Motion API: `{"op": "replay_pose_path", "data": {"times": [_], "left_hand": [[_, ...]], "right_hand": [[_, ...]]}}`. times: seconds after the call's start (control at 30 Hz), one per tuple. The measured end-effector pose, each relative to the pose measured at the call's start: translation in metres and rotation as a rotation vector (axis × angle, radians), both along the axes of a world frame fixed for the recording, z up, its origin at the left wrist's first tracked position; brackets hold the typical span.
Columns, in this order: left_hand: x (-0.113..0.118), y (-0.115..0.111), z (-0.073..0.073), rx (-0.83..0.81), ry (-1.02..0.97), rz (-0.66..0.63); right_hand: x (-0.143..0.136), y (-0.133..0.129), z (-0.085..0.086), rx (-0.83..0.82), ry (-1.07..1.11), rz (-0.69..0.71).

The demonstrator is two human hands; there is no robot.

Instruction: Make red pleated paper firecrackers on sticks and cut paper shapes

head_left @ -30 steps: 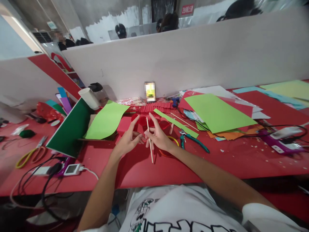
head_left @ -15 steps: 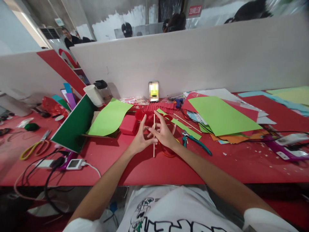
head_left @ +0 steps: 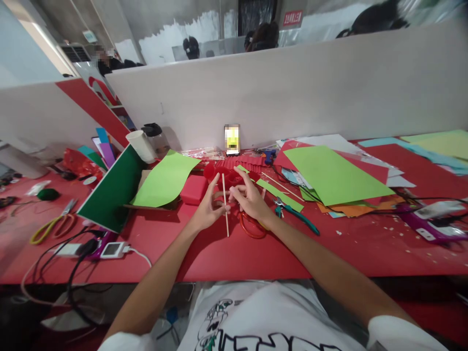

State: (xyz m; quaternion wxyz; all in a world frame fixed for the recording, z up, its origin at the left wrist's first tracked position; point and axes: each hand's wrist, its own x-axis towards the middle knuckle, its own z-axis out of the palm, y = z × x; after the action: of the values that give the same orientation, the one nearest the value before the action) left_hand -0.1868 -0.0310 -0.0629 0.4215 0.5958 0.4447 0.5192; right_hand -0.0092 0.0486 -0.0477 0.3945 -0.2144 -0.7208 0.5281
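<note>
A thin pale wooden stick (head_left: 225,219) stands nearly upright between my hands, tilted slightly, its lower end toward me. My left hand (head_left: 209,207) pinches it between thumb and fingers, with the index finger stretched away. Just to the right, my right hand (head_left: 253,201) has its thumb and some fingers pressed together and its index finger extended. Anything in that pinch is too small to make out. Beyond my fingertips lie red curled pieces (head_left: 230,176), partly covered by the hands. Orange-red loop handles (head_left: 252,231) rest under my right wrist.
Left of my hands are a red block (head_left: 193,190), a light green sheet (head_left: 166,179) and a dark green board (head_left: 111,195). Teal-handled pliers (head_left: 298,217) and stacked coloured paper (head_left: 336,175) lie to the right. A phone (head_left: 232,139) leans on the partition behind red crinkled paper (head_left: 244,163).
The stick has shifted left with my left hand and tilted a little. My right hand has drawn away to the right, so a gap shows between it and the stick.
</note>
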Motion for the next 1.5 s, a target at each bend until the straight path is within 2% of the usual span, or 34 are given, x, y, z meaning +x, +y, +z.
{"op": "replay_pose_path", "data": {"times": [0.13, 0.4, 0.63, 0.73, 0.83, 1.23, 1.5], "left_hand": [[-0.005, 0.003, 0.003, 0.010, -0.040, -0.011], [-0.010, 0.009, 0.009, 0.045, -0.045, 0.052], [-0.012, 0.012, 0.012, 0.038, -0.070, 0.042], [-0.011, 0.013, 0.013, 0.033, -0.073, 0.013], [-0.010, 0.014, 0.013, 0.039, -0.060, 0.016], [-0.008, 0.018, 0.005, 0.058, -0.020, 0.081], [-0.010, 0.020, 0.003, 0.079, 0.002, 0.097]], "right_hand": [[0.004, 0.007, -0.003, 0.058, -0.027, -0.031], [0.009, 0.018, -0.011, 0.084, -0.022, -0.107], [0.020, 0.024, -0.002, 0.398, -0.144, -0.210], [0.023, 0.027, 0.000, 0.552, -0.181, -0.206], [0.024, 0.030, 0.000, 0.621, -0.212, -0.194], [0.024, 0.037, -0.006, 0.738, -0.296, -0.255], [0.025, 0.042, -0.008, 0.672, -0.394, -0.305]]}}
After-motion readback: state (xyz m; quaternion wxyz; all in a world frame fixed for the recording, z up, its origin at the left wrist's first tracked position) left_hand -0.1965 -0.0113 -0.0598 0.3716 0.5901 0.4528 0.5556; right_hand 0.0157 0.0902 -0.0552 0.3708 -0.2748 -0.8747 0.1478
